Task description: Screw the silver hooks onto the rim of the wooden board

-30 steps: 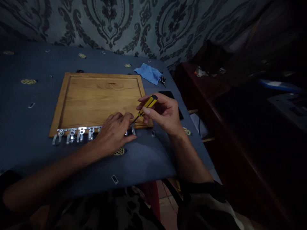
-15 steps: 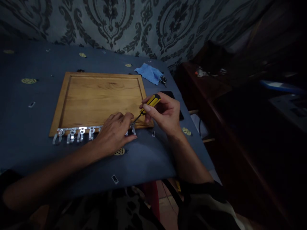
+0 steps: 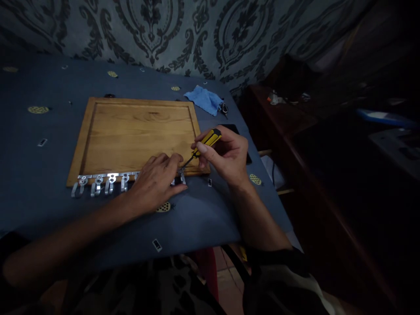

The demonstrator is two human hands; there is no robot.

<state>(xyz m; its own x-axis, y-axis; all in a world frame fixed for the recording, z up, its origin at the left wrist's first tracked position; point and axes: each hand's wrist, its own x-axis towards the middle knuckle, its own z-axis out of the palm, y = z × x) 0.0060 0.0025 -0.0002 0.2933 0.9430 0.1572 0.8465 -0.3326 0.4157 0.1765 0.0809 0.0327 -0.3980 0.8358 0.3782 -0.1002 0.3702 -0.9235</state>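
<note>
A framed wooden board (image 3: 141, 135) lies flat on the cloth. Along its near edge runs a metal hook rail (image 3: 111, 176) with several hooks pointing toward me. My left hand (image 3: 157, 177) grips the rail near its right end, fingers over the board's edge and thumb below; it hides part of the rail. My right hand (image 3: 226, 153) is closed round a yellow and black screwdriver (image 3: 210, 138). The screwdriver is tilted, its tip down at the rail's rightmost hook, just beyond my left fingertips. Whether a screw sits under the tip is too small to see.
A blue cloth (image 3: 205, 100) lies behind the board's right corner, with a small dark object (image 3: 224, 109) against it. A black flat object (image 3: 244, 153) is partly behind my right hand. Dark wooden furniture (image 3: 295, 131) stands to the right; patterned fabric (image 3: 151, 30) hangs behind.
Both hands and the board hold nearly the same places. The screwdriver handle has turned slightly in my right hand, its tip still at the rightmost hook.
</note>
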